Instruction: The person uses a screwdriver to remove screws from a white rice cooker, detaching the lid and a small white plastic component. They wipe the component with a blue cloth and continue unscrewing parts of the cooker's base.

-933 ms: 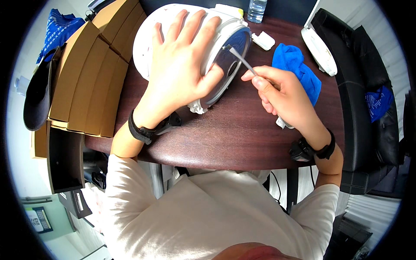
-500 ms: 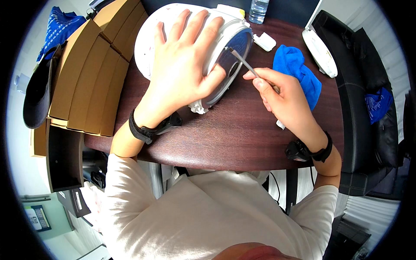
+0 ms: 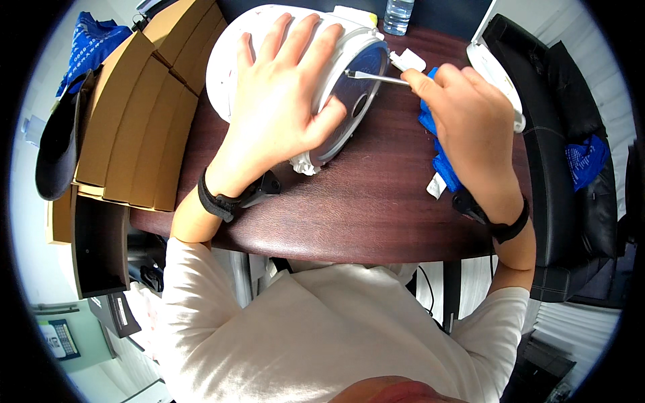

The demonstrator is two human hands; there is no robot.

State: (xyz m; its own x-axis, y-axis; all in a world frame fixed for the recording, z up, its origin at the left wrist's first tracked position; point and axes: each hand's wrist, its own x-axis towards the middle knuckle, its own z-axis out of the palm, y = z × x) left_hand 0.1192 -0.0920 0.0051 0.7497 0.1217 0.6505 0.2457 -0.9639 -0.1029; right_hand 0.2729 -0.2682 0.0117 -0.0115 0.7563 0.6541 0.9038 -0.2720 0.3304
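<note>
A white rounded appliance [image 3: 222,74] rests tilted on the table, its round blue face [image 3: 336,121] with a dark central hole turned to the right. My left hand [image 3: 282,94] lies over its white side, fingers spread, thumb along the rim of the blue face. In my right hand [image 3: 467,114] is a slim silver rod-shaped tool with a dark tip [image 3: 376,77]; the fingers are closed round its rear end, which is hidden. The tip meets the upper part of the blue face near the rim. I cannot tell the tool's exact kind.
A blue cloth [image 3: 440,161] lies partly under my right hand, beside a small white piece [image 3: 437,186]. Farther back are a white block [image 3: 408,60], a water bottle [image 3: 398,17] and a white curved part [image 3: 497,74]. Cardboard boxes [image 3: 134,127] stand left; a black sofa [image 3: 557,168] stands right.
My right hand has moved right and up and turned palm-down, from a pen-like hold to a closed grip. The tool now lies flatter. My left hand and the appliance have barely shifted.
</note>
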